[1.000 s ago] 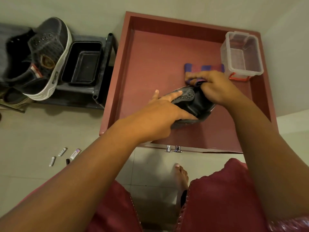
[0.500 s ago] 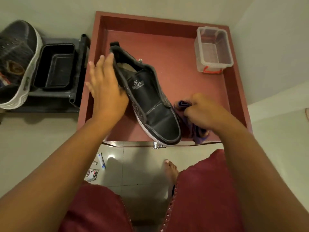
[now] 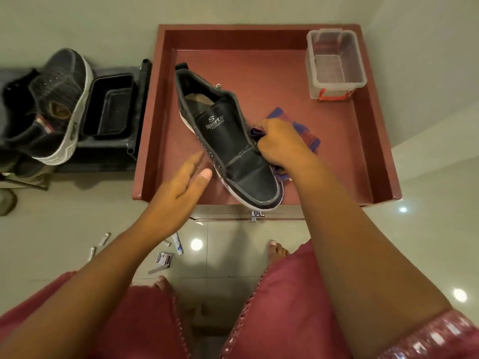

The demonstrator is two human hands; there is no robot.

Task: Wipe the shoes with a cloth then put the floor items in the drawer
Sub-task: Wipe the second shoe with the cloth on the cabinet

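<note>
Left hand (image 3: 181, 187) released shoe (image 3: 228, 141); fingers (image 3: 197, 158) seemingly just beside.

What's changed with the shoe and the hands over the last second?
The black shoe was turned upright, toe toward the person. The left hand let go of it and now sits open beside it. The right hand moved the cloth to the shoe's right side. The clear box and floor items stayed put.

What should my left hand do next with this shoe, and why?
Probably steady the shoe with your left hand: it is open beside the shoe and holds nothing, while your right hand grips the cloth against the other side.
</note>
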